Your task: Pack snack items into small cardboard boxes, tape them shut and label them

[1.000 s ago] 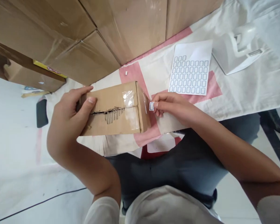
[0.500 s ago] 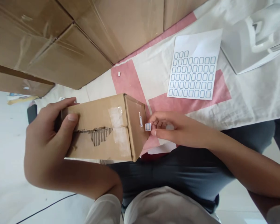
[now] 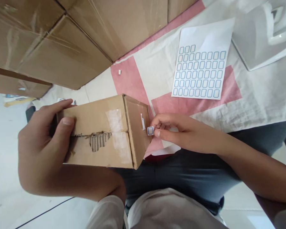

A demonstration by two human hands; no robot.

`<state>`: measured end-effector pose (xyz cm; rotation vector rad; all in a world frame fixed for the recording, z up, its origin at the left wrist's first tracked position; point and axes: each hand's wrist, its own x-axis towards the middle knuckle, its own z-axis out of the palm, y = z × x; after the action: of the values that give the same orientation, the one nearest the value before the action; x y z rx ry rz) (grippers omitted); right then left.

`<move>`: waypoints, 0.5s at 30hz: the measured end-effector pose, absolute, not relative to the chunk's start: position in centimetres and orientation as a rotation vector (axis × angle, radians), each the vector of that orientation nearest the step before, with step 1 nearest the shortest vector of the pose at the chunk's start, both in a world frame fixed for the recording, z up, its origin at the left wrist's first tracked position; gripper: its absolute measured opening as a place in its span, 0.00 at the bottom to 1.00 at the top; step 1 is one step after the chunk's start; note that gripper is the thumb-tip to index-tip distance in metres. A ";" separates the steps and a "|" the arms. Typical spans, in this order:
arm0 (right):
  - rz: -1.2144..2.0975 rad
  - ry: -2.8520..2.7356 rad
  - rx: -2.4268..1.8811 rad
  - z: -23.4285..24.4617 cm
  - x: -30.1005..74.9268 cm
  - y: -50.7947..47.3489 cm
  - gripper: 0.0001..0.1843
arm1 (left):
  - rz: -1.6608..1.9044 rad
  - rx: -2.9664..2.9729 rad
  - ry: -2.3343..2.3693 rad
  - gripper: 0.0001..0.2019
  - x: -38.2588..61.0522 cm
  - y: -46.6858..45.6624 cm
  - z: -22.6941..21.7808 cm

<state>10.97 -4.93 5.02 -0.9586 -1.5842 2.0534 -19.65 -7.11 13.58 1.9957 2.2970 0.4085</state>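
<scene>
My left hand [image 3: 46, 140] grips the far left end of a brown cardboard box [image 3: 92, 114], thumb on the top face and fingers over the back edge. Clear tape and a torn patch of bare corrugation mark that face. Between the thumb and fingertips of my right hand [image 3: 171, 128] is a small white sticker label [image 3: 150, 130] with a blue border, close by the box's right end. Whether it touches the cardboard I cannot tell. A narrow white label [image 3: 143, 121] is on that same end face.
A sheet of blue-bordered labels [image 3: 200, 71] lies on the pink-and-white cloth [image 3: 162, 76]. Large taped cartons [image 3: 124, 28] stand along the back. A white device [image 3: 264, 41] sits at the right, and a tiny white piece [image 3: 119, 72] lies near the cartons.
The view has shifted slightly. The box and my left hand appear a little further left; both hands keep their holds, and the small label stays beside the box end.
</scene>
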 end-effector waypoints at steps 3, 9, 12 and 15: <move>2.034 -1.596 -0.988 5.2 11.1 -4.9 0.11 | 0.397 2.001 2.298 0.22 -19.5 -7.2 13.7; 2.043 -1.604 -0.993 5.4 11.1 -4.9 0.12 | 0.432 2.027 2.283 0.22 -19.7 -7.4 13.6; 2.032 -1.603 -0.999 5.3 11.2 -5.0 0.11 | 0.451 2.044 2.260 0.22 -19.7 -7.3 13.5; 2.014 -1.606 -1.009 5.2 11.3 -5.1 0.11 | 0.461 2.073 2.245 0.22 -19.7 -7.2 13.5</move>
<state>11.28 -5.05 5.20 -1.0093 -1.6063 2.0137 -19.65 -7.23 13.50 2.0726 2.2448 0.4609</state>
